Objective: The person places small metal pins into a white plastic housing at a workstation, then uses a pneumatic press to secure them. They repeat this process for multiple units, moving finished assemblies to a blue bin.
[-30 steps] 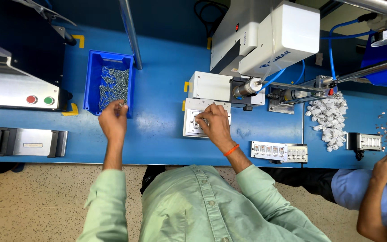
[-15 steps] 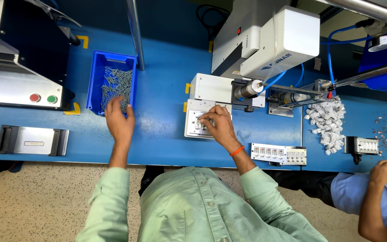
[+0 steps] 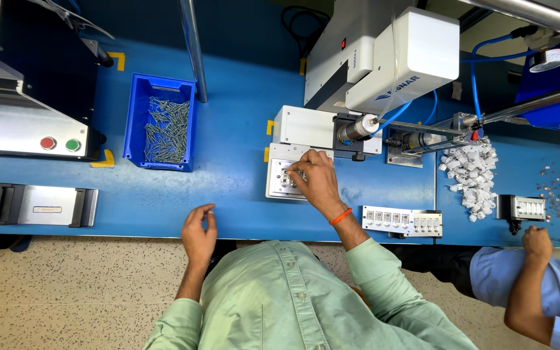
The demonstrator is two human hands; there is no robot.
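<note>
Right hand: we see the right hand resting on the white fixture plate, its fingers curled over small parts set in it — an orange band on the wrist.
Left hand: the left hand hovers at the near edge of the counter, fingers loosely bent, touching nothing we can make out.
Bin: a blue bin of small metal pieces sits well left of the plate.
Machine: a white machine stands just behind the plate.
Right side: a pile of white parts — and a co-worker's hand nearby.
</note>
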